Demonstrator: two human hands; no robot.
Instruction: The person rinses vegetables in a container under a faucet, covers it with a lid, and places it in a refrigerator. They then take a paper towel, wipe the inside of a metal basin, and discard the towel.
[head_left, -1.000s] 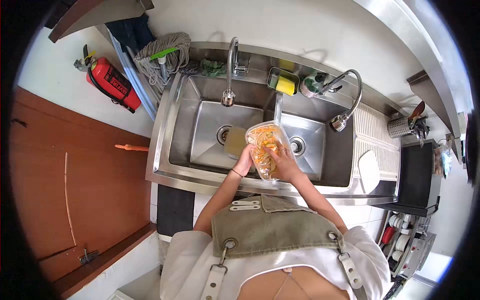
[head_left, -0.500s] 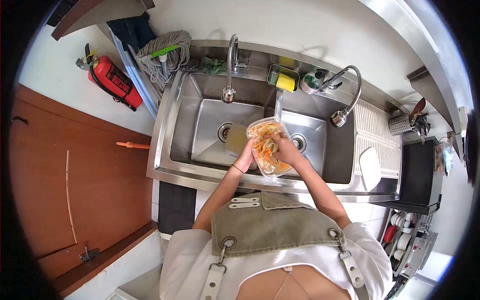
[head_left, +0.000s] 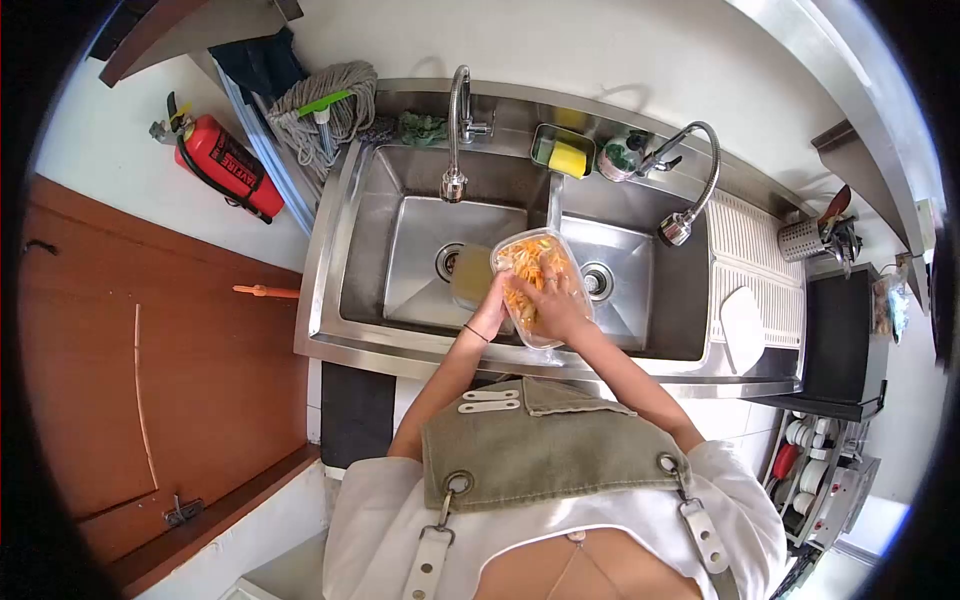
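A clear plastic container (head_left: 578, 262) of shredded vegetables (head_left: 530, 255), orange and pale strips, is held over the divider between two sink basins. My left hand (head_left: 490, 308) grips its left side, thumb near the rim. Inside the container, my right hand (head_left: 555, 308) lies on the shreds with its fingers spread; some fingertips are sunk among the strips. Just left of it, in the left basin, sits a tub of yellowish, cloudy liquid (head_left: 468, 276), partly hidden by the container and my left hand.
Two faucets (head_left: 454, 185) (head_left: 676, 230) arch over the basins. Behind the divider are a yellow sponge (head_left: 567, 160) in a caddy and a bottle (head_left: 618, 158). On the right drainboard (head_left: 745, 235) lies a white board (head_left: 741, 330). A mop (head_left: 325, 100) stands at the left.
My right hand has gone from gathered fingers among the shreds to fingers spread over them, shifting slightly left. The container stays almost in place in my left hand.
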